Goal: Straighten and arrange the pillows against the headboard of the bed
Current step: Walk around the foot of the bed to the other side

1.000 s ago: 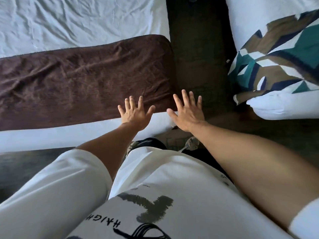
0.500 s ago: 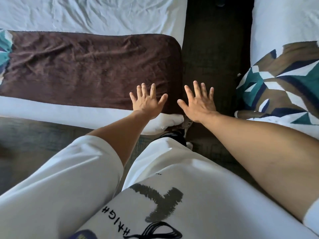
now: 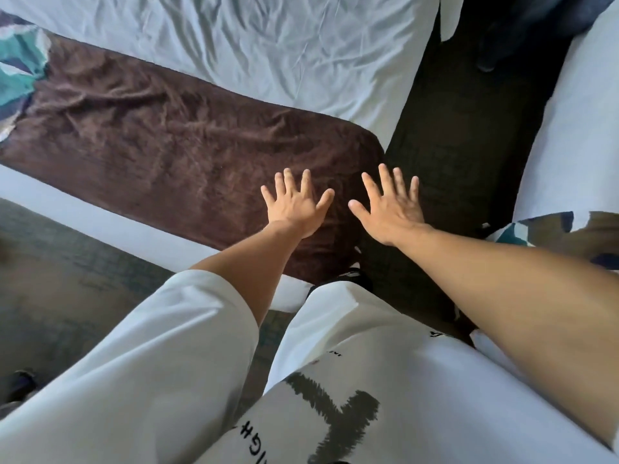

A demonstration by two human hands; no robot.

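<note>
1. Plainly, both hands were held out in front of the body, palms down, nothing being gripped by either.
2. The left hand (image 3: 296, 207) was seen with its fingers straight and spread apart above the brown bed runner (image 3: 174, 155); whether the fabric was actually being touched could not be told from the head view.
3. The right hand (image 3: 390, 209) was likewise held with fingers spread and thumb out, over the dark floor gap (image 3: 462, 135) between the two beds, just beside the runner's rounded end.
4. The runner was laid across the foot of the white sheeted bed (image 3: 268, 45), which suggests the person was placed at the foot end, well apart from any headboard.
5. No headboard and no plain pillows were shown. A patterned teal and brown cushion (image 3: 16, 65) was cut off by the left edge, lying on the runner's far end.
6. A second patterned cushion (image 3: 569, 231) was seen at the right edge on the neighbouring white bed (image 3: 569, 135), partly hidden behind the right forearm.
7. The open, empty pose was judged to be a ready stance, taken up so that either hand could be brought to bedding once the pillows were reached.
8. The arranging itself was judged not yet begun, since nothing was held.
</note>
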